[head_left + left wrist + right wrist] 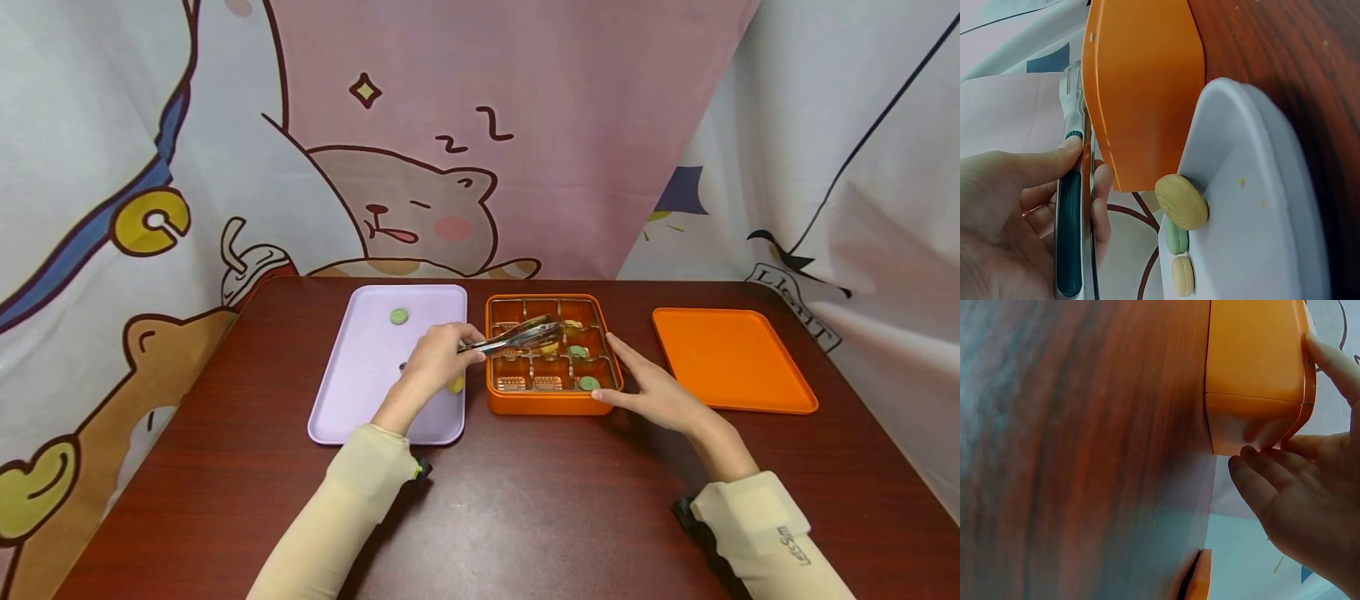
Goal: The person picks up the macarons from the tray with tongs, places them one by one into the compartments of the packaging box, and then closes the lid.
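A person's left hand (435, 358), at the center of the frame, grips a pair of metal tongs (517, 338), thumb against the dark green handle inset in the left wrist view, while the tongs' heads reach over an orange box (551, 405) divided into nine compartments. Whether the heads pinch anything is hard to make out; they overlap a yellow disc (550, 349) in the middle compartment and screen part of the insert behind. The right hand (660, 396), right of center, clasps nothing: its fingers lie extended along the box's right side, the thumb touching the near right corner. Its fingertips partly hide that corner in the right wrist view.

Inside the box, a green disc (588, 383) sits in the lower right compartment and another green piece (578, 352) in the one above it.

At left of center lies a lilac tray (360, 375), a green piece (398, 317) near its top and a yellow piece (455, 383) partly covered by the left hand. The left wrist view shows three pieces on that tray, which the frame cuts off at the bottom. An orange tray (735, 358) rests at right on the dark wooden table (525, 508). Both sleeves (322, 517) run out of the bottom edge.
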`<state>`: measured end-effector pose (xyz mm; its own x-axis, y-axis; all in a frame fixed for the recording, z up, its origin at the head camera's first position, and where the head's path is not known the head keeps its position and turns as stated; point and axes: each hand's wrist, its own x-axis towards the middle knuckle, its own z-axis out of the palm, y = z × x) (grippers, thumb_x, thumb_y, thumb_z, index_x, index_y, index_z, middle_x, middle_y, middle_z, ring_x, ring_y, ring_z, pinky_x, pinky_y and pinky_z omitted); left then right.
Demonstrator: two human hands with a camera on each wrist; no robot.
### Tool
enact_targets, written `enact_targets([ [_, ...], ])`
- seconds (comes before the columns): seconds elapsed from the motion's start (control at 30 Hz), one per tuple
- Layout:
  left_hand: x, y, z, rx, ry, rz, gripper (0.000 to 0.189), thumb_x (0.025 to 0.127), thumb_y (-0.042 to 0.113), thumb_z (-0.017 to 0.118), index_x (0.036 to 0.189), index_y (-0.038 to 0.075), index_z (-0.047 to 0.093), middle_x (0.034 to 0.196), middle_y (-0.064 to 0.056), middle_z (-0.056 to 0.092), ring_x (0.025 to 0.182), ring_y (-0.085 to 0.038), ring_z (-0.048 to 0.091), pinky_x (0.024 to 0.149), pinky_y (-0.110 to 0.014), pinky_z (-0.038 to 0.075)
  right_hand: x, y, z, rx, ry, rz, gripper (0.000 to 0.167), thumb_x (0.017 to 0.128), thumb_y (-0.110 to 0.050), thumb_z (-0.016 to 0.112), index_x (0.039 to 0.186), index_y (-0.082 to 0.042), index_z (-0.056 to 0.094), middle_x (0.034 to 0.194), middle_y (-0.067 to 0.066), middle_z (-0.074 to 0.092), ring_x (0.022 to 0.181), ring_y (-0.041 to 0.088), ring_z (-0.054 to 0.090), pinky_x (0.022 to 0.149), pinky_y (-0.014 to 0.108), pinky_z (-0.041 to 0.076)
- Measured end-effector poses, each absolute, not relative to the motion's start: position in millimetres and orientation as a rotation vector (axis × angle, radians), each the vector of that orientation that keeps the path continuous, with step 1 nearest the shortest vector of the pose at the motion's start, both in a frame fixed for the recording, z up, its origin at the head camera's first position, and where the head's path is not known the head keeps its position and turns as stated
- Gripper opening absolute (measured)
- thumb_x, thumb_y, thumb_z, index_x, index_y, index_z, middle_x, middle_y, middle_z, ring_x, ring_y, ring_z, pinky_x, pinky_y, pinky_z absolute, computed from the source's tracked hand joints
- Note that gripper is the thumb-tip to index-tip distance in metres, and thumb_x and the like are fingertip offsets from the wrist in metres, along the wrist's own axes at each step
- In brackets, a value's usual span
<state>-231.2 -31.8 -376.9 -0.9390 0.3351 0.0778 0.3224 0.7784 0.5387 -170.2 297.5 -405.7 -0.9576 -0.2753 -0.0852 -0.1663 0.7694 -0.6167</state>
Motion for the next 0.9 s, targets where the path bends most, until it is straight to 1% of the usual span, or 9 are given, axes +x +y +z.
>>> enact_targets([
  [0.1, -231, -32, -377, 0.532, 2.937, 0.884, 0.020, 0.088, 0.023, 0.076, 0.107, 0.017, 0.074, 0.103, -0.003, 0.075, 0.097, -0.026, 0.068, 0.084, -0.043, 0.052, -170, 297, -406, -0.347, 2.791, -0.954, 0.098, 0.092, -0.048, 0.066, 0.161, -0.009, 0.007, 0.167, 0.021, 0.010, 0.150, 0.048, 0.017, 0.112, 0.071, 0.019],
  [0.3, -228, -36, -374, 0.524, 2.933, 0.913, 0.025, 0.088, 0.023, 0.076, 0.111, 0.015, 0.073, 0.111, -0.005, 0.073, 0.103, -0.028, 0.066, 0.088, -0.045, 0.051, -170, 298, -406, -0.335, 2.784, -0.961, 0.100, 0.092, -0.049, 0.066, 0.161, -0.009, 0.006, 0.167, 0.021, 0.009, 0.150, 0.048, 0.016, 0.113, 0.071, 0.019],
  [0.6, -224, -54, -372, 0.544, 2.912, 1.017, 0.031, 0.087, 0.021, 0.077, 0.115, 0.010, 0.072, 0.107, -0.008, 0.072, 0.098, -0.025, 0.065, 0.088, -0.043, 0.051, -170, 298, -406, -0.350, 2.785, -0.969, 0.099, 0.092, -0.047, 0.067, 0.161, -0.010, 0.006, 0.167, 0.020, 0.009, 0.150, 0.048, 0.016, 0.113, 0.071, 0.019],
  [0.9, -215, -76, -368, 0.551, 2.908, 1.058, 0.032, 0.086, 0.022, 0.077, 0.114, 0.008, 0.072, 0.109, -0.011, 0.072, 0.094, -0.024, 0.064, 0.087, -0.043, 0.050, -169, 297, -404, -0.356, 2.792, -0.952, 0.098, 0.092, -0.047, 0.066, 0.161, -0.009, 0.007, 0.166, 0.022, 0.010, 0.149, 0.048, 0.017, 0.112, 0.071, 0.020],
])
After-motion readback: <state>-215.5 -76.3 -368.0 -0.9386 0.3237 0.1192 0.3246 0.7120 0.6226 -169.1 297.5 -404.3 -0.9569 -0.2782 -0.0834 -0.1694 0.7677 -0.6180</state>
